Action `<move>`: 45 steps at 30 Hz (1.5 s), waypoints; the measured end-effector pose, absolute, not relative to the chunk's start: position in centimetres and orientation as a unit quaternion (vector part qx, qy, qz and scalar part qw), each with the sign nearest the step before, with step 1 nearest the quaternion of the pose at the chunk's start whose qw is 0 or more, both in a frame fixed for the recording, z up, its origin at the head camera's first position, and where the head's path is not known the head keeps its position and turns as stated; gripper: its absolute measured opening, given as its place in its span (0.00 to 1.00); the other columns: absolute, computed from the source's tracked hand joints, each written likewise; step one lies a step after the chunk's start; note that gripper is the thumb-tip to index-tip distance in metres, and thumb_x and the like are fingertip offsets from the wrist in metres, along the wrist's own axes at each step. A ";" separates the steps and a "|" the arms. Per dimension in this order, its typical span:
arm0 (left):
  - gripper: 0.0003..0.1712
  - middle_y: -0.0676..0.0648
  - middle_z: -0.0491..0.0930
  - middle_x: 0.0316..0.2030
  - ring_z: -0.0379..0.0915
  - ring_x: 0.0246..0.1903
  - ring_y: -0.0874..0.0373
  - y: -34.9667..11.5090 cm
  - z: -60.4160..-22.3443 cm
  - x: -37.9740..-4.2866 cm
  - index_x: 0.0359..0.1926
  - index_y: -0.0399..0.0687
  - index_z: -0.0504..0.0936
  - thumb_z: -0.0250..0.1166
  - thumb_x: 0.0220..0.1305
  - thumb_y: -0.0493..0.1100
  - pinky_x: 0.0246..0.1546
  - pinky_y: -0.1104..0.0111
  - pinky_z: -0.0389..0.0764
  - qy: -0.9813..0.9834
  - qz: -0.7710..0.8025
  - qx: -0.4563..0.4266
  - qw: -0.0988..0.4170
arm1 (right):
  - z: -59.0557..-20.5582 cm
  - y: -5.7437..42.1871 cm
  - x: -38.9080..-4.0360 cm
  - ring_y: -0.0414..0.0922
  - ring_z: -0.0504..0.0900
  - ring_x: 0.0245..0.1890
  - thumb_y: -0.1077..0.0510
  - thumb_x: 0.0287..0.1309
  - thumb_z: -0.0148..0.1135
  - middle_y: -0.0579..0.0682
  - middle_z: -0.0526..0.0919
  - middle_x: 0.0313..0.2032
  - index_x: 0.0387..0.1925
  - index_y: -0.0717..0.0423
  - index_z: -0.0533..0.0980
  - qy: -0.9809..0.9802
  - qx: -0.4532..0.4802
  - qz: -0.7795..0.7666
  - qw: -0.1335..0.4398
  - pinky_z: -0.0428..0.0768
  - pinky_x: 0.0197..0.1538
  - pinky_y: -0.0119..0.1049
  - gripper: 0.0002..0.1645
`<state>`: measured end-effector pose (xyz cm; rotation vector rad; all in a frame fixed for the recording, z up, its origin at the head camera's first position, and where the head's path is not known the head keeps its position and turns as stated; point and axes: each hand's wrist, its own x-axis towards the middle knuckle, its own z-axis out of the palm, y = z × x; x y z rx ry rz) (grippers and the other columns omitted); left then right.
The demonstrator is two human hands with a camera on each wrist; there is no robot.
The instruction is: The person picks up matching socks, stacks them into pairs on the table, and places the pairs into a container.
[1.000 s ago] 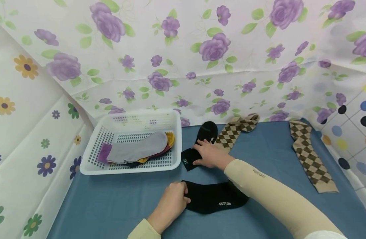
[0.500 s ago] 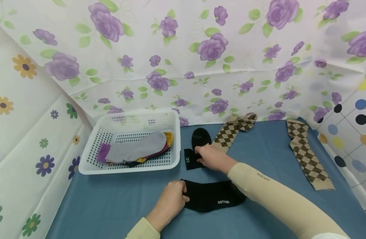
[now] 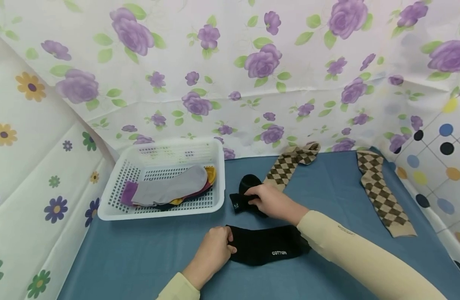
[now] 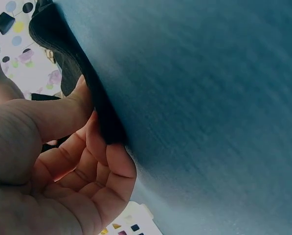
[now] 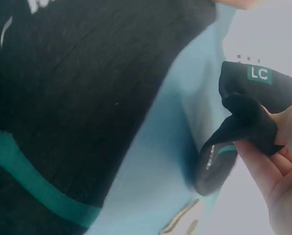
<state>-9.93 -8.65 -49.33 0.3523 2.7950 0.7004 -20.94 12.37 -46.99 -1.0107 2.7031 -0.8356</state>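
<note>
In the head view, a black sock (image 3: 265, 243) marked COTTON lies flat on the blue cloth near the front. My left hand (image 3: 213, 246) pinches its cuff end between thumb and fingers; the left wrist view shows the cuff edge (image 4: 104, 115) held there. Farther back, my right hand (image 3: 275, 202) pinches the middle of a second black sock (image 3: 248, 182), bunched and partly raised. The right wrist view shows this sock's LC label (image 5: 259, 74) beside the fingers. The first sock's teal stripe (image 5: 43, 193) is close to that camera.
A white perforated basket (image 3: 106, 210) at the left holds a grey sock (image 3: 173, 185) over purple, yellow and dark ones. One brown argyle sock (image 3: 284, 166) lies just behind my right hand, another (image 3: 385, 196) far right. Patterned cloth walls (image 3: 230, 79) stand behind and at both sides.
My right hand, earlier laid over the rear black sock, now pinches it and has gathered it up, drawing its toe toward me. My left hand keeps its hold on the front sock.
</note>
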 end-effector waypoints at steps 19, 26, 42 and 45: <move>0.12 0.55 0.66 0.22 0.63 0.21 0.62 -8.3 -48.7 -9.6 0.28 0.53 0.72 0.70 0.53 0.44 0.23 0.68 0.68 0.958 0.208 0.144 0.135 | -42.3 17.8 -16.4 0.36 0.68 0.14 0.58 0.55 0.64 0.36 0.81 0.36 0.46 0.41 0.79 0.851 -0.231 -0.465 -0.081 0.67 0.16 0.33 0.16; 0.06 0.60 0.68 0.22 0.64 0.21 0.68 -7.7 -46.9 -9.6 0.28 0.54 0.75 0.63 0.61 0.42 0.22 0.71 0.69 0.954 0.235 0.171 0.081 | -41.8 18.9 -14.2 0.37 0.73 0.17 0.62 0.55 0.64 0.37 0.81 0.35 0.43 0.41 0.80 0.837 -0.208 -0.499 -0.082 0.68 0.18 0.33 0.15; 0.29 0.57 0.66 0.54 0.65 0.51 0.63 -4.6 -40.8 -10.8 0.65 0.61 0.60 0.50 0.67 0.63 0.46 0.66 0.70 0.894 0.389 0.181 -0.131 | -41.4 17.6 -12.6 0.36 0.80 0.31 0.61 0.56 0.63 0.38 0.81 0.40 0.43 0.40 0.80 0.807 -0.255 -0.527 -0.085 0.77 0.27 0.33 0.15; 0.32 0.56 0.65 0.49 0.64 0.45 0.63 -4.1 -40.7 -10.9 0.66 0.62 0.57 0.51 0.65 0.64 0.40 0.69 0.70 0.890 0.393 0.195 -0.124 | -41.5 17.3 -12.5 0.36 0.79 0.33 0.59 0.57 0.62 0.38 0.81 0.41 0.44 0.39 0.80 0.803 -0.264 -0.528 -0.081 0.77 0.27 0.34 0.14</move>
